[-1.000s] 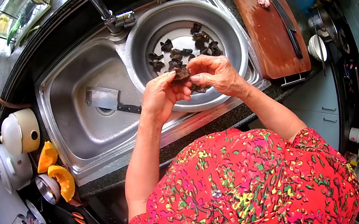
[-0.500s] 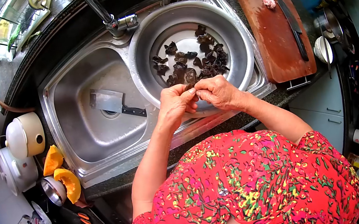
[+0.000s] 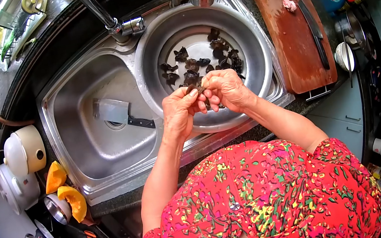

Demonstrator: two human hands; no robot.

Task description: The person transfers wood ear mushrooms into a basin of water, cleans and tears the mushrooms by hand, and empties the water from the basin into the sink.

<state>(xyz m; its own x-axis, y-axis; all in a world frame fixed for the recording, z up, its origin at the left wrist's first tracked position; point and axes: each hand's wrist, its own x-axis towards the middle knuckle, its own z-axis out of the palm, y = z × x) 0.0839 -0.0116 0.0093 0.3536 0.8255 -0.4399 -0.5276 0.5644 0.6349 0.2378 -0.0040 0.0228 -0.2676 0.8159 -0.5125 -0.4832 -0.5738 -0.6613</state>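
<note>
My left hand (image 3: 178, 112) and my right hand (image 3: 230, 91) meet over the near side of a large round metal basin (image 3: 260, 52). Pinched between the fingers of both is a small dark piece of wood ear mushroom (image 3: 196, 88), partly hidden by the fingertips. Several more dark, crinkled wood ear pieces (image 3: 191, 76) lie scattered on the basin's bottom beyond my hands. The hands hide some of those nearest to me.
Left of the basin, a cleaver (image 3: 119, 112) lies in the sink (image 3: 80, 152). To the right, a brown cutting board (image 3: 289, 47) carries a knife (image 3: 313, 33) and a pink lump, maybe meat (image 3: 289, 4). The faucet (image 3: 122, 28) stands behind. Orange pumpkin pieces (image 3: 73, 201) sit at left.
My right hand has shifted slightly up and away from the left, its fingers turned more inward. Both hands stay on the wood ear piece, and the whole view has shifted a little.
</note>
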